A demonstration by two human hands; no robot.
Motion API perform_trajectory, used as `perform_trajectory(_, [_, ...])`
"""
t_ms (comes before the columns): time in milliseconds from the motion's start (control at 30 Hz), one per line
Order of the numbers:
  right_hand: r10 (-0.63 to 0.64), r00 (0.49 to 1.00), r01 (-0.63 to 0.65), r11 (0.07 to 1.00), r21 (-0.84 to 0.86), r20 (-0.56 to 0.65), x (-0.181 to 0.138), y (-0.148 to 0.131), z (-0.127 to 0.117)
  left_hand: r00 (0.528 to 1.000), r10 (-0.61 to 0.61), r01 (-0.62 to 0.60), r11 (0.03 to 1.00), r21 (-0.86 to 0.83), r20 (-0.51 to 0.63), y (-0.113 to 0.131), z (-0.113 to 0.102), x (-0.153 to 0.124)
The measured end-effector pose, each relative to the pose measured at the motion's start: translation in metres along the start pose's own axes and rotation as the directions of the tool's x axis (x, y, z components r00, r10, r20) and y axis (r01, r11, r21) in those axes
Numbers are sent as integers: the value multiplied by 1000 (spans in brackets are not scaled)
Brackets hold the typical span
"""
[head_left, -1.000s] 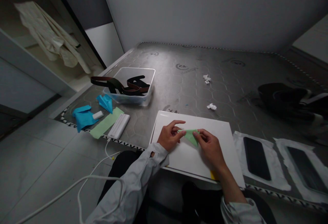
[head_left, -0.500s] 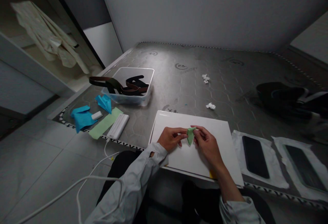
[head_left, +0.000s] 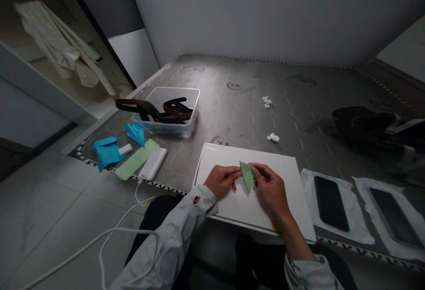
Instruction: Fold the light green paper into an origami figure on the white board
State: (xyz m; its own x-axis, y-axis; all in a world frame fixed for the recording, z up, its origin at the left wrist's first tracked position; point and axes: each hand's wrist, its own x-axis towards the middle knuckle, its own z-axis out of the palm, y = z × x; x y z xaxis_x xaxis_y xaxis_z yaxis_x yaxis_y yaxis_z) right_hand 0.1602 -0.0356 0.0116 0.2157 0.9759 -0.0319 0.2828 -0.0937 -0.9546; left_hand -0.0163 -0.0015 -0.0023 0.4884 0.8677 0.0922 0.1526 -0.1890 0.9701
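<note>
A small piece of folded green paper point(head_left: 246, 176), pointed at its lower end, is held up over a white box point(head_left: 219, 155). My right hand point(head_left: 271, 188) pinches its right edge between thumb and fingers. From the other side, my left hand point(head_left: 222, 178) is closed, its thumb and index fingertip pinching at the paper's left edge. The box lies flat at the near edge of the grey mattress-like surface point(head_left: 226, 117), below both hands.
On the left are a green paper strip point(head_left: 128, 164), a white power bank point(head_left: 153, 164) with a cable, blue paper pieces point(head_left: 108, 153) and a clear bin point(head_left: 191, 128) holding belts point(head_left: 166, 116). Phones point(head_left: 330, 202) on white wrappers lie right; crumpled tissues point(head_left: 273, 137) lie beyond the box.
The green paper has turned between my fingers, now showing a broader face with its point lower. My right hand has shifted slightly; my left hand has hardly moved.
</note>
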Motion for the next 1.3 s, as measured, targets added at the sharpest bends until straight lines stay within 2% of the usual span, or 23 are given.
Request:
perform_trajectory(300, [-4, 1000, 5, 996, -91, 10, -1, 2, -1, 1000, -22, 23, 998, 57, -16, -4, 2, 1])
perform_trajectory(433, [-76, 996, 71, 989, -133, -40, -2, 2, 1, 997, -30, 36, 995, 92, -69, -2, 3, 1])
perform_trajectory(633, [-201, 977, 215, 916, -339, 76, -6, 0, 2, 986, -62, 72, 996, 59, -158, 0, 3, 2])
perform_trajectory(833, [-255, 949, 310, 868, -388, 186, -6, 9, 2, 982, -63, 74, 995, 60, -178, -2, 3, 2])
perform_trajectory(1067, [-289, 928, 366, 828, -425, 236, -8, 10, 2, 981, -32, 48, 996, 77, -191, -2, 5, -1])
perform_trajectory(1133, [-296, 929, 364, 833, -416, 221, -8, 9, 1, 976, 12, 19, 990, 140, -218, -2, 6, -1])
perform_trajectory(1300, [-304, 948, 314, 839, -445, 97, -9, 9, 1, 934, 129, -19, 949, 314, -334, -3, 8, -3])
